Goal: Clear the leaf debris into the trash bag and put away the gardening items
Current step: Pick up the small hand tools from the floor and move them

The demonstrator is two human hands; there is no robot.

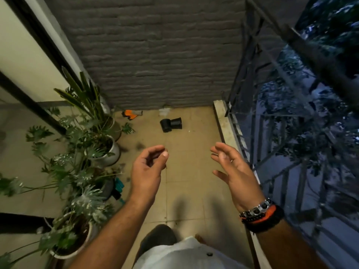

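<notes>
We hold both hands empty above the floor (186, 191): left hand (149, 167) loosely curled, right hand (233, 167) spread. Next, we judge, reach the trash bag roll (171, 124) and gloves (132, 114) by the wall.

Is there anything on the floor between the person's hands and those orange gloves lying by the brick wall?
Nothing visible blocks the way. Both the left hand and right hand hover empty over bare floor tiles. The orange gloves lie at the wall's foot; the black pots lie tipped over to their right, and the potted plants stand off to the left.
</notes>
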